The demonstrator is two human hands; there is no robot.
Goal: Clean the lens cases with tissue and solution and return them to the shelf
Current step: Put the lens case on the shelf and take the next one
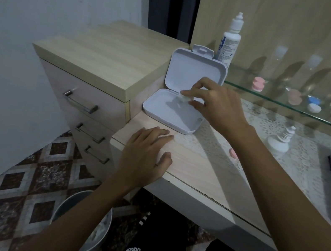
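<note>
From the head view, a white hinged box [172,111] was seen lying open on the table [196,170] at about twelve o'clock from the person, its lid propped upright so the tray could be reached from above. A small white wad, judged to be tissue [184,97], was pinched in the fingertips of the right hand [214,105] and held just over the tray's far right corner, presumably so the inside could be wiped. The left hand [145,157] was laid flat on the table edge at about eleven o'clock, fingers spread and nothing held, apparently for bracing. The solution bottle [230,41] was stood upright behind the lid at one o'clock, within easy reach. A second, smaller white bottle [279,141] was set on the lace mat at two o'clock. Round lens cases [314,104] in pink, blue and white were lined along the glass shelf [275,98] at two o'clock, well apart from the box, and a pink one [233,153] was half hidden behind the right forearm. Whether those cases had been cleaned could not be told. A drawer unit [92,81] was stood at ten o'clock, and a bin [85,222] was placed on the floor below, likely for used tissue.
</note>
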